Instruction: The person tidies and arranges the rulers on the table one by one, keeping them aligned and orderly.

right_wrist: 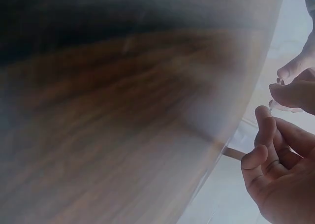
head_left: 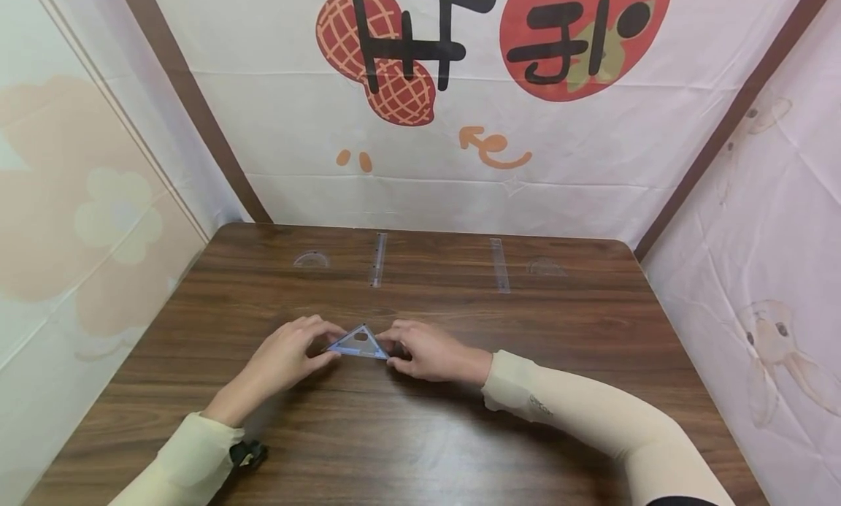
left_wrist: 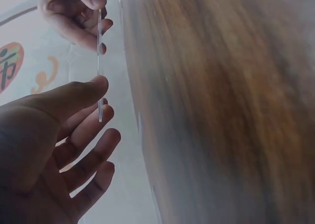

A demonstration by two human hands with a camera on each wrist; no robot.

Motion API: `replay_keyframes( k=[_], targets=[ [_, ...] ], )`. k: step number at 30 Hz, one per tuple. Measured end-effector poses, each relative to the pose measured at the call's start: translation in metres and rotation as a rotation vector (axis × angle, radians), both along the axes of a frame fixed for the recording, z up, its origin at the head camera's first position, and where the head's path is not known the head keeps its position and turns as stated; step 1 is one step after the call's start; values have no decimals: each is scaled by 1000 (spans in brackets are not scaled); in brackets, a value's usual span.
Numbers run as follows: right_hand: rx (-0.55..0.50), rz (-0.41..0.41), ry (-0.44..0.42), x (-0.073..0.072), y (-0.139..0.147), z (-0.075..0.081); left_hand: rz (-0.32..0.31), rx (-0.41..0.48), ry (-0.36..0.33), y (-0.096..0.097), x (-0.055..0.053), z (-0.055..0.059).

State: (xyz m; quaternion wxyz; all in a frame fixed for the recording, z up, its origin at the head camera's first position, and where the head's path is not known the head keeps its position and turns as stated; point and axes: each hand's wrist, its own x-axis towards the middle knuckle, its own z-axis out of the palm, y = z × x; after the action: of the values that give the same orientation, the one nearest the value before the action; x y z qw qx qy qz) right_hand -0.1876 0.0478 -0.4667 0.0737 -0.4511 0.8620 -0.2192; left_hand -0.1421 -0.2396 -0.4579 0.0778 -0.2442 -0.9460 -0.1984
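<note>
Between both hands is a clear set square, a triangle with a cut-out in its middle and its peak pointing away from me. My left hand pinches its left corner between thumb and fingers. At the right corner, the fingers and thumb of my right hand pinch it too. Seen from the left wrist, the set square shows edge-on as a thin strip, with the left thumb and index finger at its near end. In the right wrist view the right hand covers most of it.
Along the back of the brown wooden table lie a clear protractor, a clear ruler, a second ruler and a faint second protractor. A printed cloth hangs behind the table, with more cloth at both sides.
</note>
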Motion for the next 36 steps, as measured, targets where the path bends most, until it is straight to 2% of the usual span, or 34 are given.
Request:
replay_keyframes(
  k=[12, 23, 36],
  targets=[
    [14, 37, 21, 3, -22, -5, -11, -1, -104, -25, 4, -4],
    [72, 59, 87, 9, -38, -7, -14, -9, -177, -40, 7, -4],
    [116, 100, 118, 10, -48, -7, -38, -43, -159, -50, 10, -7]
  ],
)
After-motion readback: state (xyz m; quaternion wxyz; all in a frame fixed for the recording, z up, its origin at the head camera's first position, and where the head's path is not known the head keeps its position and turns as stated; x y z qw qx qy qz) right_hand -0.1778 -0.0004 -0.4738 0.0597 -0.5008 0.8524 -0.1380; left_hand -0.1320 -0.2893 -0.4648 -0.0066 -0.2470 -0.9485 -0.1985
